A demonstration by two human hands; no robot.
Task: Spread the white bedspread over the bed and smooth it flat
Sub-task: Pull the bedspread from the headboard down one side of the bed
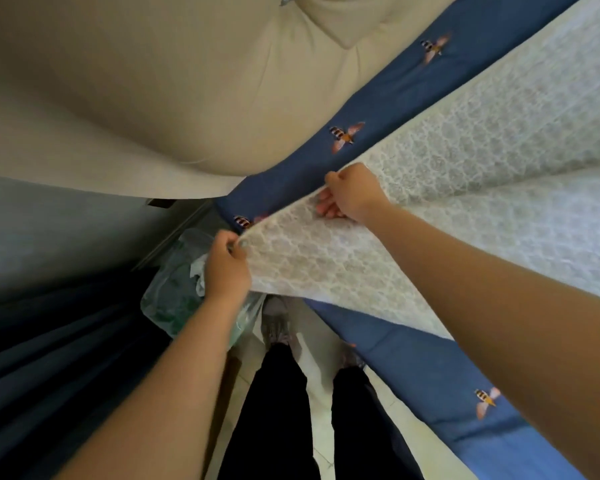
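So, you've got the white bedspread (465, 174), a lacy see-through one, lying across the blue sheet (395, 95) just below the beige tufted headboard (136, 98). A strip of that sheet, with its little bee prints (343, 135), shows between the headboard and the bedspread's near edge, and another strip shows on the side facing away from the headboard.

The corner of the bedspread nearest the headboard's end is off the mattress and stretched between your two hands. Your left hand (227, 268) is out past the bed's corner, below the headboard's bottom edge, with thumb and fingers curled tight and pinching the very tip of the fabric. Your right hand (355, 195) is closer to the headboard, right at the bedspread's edge. It's knuckles up, and its fingers (326, 206) are curled around that edge, so they show pink under the lace. Both hands have a proper grip on the cloth, neither one is loose.

Under your left hand, further from the headboard, there's a clear plastic bag (174, 296) with something green in it. Dark curtain folds (49, 358) hang beyond the bag. Your legs (278, 410) in black trousers stand on the pale tiled floor (321, 441), beside the bed's side, well away from the headboard.
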